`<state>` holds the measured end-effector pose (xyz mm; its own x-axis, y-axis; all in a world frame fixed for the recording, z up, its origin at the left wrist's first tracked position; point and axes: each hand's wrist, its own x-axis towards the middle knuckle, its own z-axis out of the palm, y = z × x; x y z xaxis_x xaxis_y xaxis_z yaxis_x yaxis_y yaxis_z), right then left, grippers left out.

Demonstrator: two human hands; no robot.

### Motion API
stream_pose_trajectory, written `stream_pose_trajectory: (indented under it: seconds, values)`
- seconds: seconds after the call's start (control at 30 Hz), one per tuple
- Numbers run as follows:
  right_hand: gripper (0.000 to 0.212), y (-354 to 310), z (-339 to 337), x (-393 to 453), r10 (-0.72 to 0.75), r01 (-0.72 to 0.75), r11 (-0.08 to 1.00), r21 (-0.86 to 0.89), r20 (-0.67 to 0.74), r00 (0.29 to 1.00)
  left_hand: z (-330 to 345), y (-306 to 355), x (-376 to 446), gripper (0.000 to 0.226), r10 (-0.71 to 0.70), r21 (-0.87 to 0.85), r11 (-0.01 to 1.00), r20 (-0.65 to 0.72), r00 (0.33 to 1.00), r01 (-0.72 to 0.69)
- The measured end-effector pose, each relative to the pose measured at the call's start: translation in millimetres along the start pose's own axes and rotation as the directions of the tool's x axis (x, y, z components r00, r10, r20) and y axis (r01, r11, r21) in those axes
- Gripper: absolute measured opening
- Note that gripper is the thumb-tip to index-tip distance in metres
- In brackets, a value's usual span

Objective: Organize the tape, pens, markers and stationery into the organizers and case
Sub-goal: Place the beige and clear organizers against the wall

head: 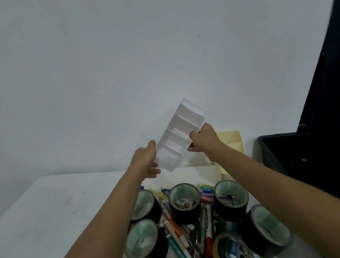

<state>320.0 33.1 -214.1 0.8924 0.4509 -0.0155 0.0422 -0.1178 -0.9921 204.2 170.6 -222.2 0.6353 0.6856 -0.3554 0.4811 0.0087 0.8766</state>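
Both hands, left [147,161] and right [203,143], fingers curled gripping the white organizer [181,135] tilted toward one o'clock; best levelled before landing beyond the tape rolls [185,203].

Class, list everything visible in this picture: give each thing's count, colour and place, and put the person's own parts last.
compartment organizer: one, white, held up above the table's far side
yellow organizer: one, pale yellow, by the wall, behind the right hand
black tape rolls: five, black, ringed around the pile
clear tape roll: one, yellowish, near edge
pens and markers: many, mixed colours, heaped among the rolls
table: one, white
black case: one, open, right
left hand: grips organizer's lower end
right hand: grips organizer's side
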Motion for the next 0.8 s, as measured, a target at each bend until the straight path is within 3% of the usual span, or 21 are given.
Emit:
stream_pose_trajectory:
  seconds: [0.07, 0.13, 0.27, 0.53, 0.8]
  values:
    - [0.038, 7, 7, -1, -0.043, 0.044, 0.993, -0.112, 0.006, 0.999, -2, -2, 6, 0.056, 0.200, 0.181, 0.967, -0.111, 0.974, -0.178]
    - [0.041, 15, 14, -1, -0.093, 0.095, 0.974, -0.206, 0.022, 0.995, -1, 0, 10, 0.053, 0.354, 0.294, 0.897, -0.027, 0.935, -0.331]
    - [0.048, 29, 24, -1, -0.119, 0.132, 0.938, -0.320, 0.059, 0.991, 1, 0, 18, 0.056, 0.445, 0.441, 0.759, 0.185, 0.876, -0.478]
    - [0.046, 43, 33, 16, -0.178, 0.221, 0.898, -0.380, 0.145, 0.973, 6, -14, 46, 0.033, 0.524, 0.456, 0.735, 0.088, 0.847, -0.502]
    - [0.049, 44, 36, 35, -0.153, 0.219, 0.901, -0.374, 0.197, 0.968, 9, -18, 61, 0.032, 0.536, 0.425, 0.760, 0.018, 0.844, -0.492]
